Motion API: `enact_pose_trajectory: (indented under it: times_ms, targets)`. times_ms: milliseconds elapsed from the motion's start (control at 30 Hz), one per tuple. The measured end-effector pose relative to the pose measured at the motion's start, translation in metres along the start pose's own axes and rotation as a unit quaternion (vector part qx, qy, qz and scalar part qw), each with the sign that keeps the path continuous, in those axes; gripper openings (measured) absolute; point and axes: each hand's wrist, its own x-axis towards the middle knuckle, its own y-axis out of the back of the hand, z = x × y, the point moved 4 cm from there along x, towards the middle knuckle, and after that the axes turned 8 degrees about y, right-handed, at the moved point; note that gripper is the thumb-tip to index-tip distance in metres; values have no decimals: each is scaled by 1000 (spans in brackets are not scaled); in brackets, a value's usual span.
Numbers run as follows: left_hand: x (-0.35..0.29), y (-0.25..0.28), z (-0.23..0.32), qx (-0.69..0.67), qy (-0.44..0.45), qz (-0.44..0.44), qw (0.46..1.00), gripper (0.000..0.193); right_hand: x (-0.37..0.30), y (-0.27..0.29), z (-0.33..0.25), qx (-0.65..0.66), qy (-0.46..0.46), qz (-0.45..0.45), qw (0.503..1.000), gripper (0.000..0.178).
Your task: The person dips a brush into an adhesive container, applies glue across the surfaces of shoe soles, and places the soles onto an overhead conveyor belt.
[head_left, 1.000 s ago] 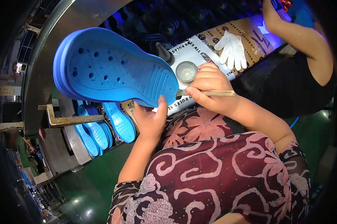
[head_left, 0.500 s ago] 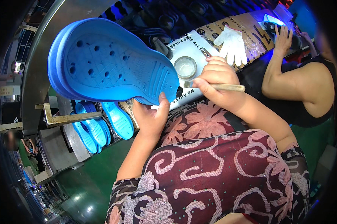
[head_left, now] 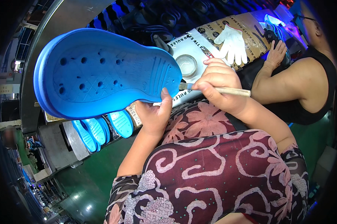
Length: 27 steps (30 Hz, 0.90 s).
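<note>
A big blue shoe sole (head_left: 101,71), with round holes at its wide end and ridges at its narrow end, is held up at left centre. My left hand (head_left: 153,115) grips its narrow end, thumb on the upper face and the other fingers hidden underneath. Pinched in my right hand (head_left: 220,84) is a flat brush with a wooden handle (head_left: 235,92). Its bristles meet the rim of the sole's narrow end. Just beyond them stands a round glass jar (head_left: 186,66) with whitish contents.
A white glove (head_left: 233,46) lies on the brown printed covering (head_left: 209,31) behind the jar. Several blue soles (head_left: 95,130) rest on a lower ledge at left. A metal rail (head_left: 36,63) curves past the sole. At right, a person (head_left: 306,82) works close by.
The sole has shifted left and slightly down. The brush tip has come against its narrow end. The person at right has lowered a hand, and the head now shows.
</note>
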Motion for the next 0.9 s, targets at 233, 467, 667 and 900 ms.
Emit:
enact_pose_trajectory:
  times_ms: [233,467,667,900]
  targets:
    - [5,0,10,-42,-7,43,998,27,-4,-3,1,20,-17,-33,999,22]
    - [5,0,5,-44,20,42,998,40,0,-6,4,12,-49,-55,997,27]
    - [5,2,5,-52,16,47,997,42,-5,4,3,-5,-54,-3,999,24]
    - [0,0,3,-15,23,12,1000,45,1,-7,-4,-53,1,-21,998,21]
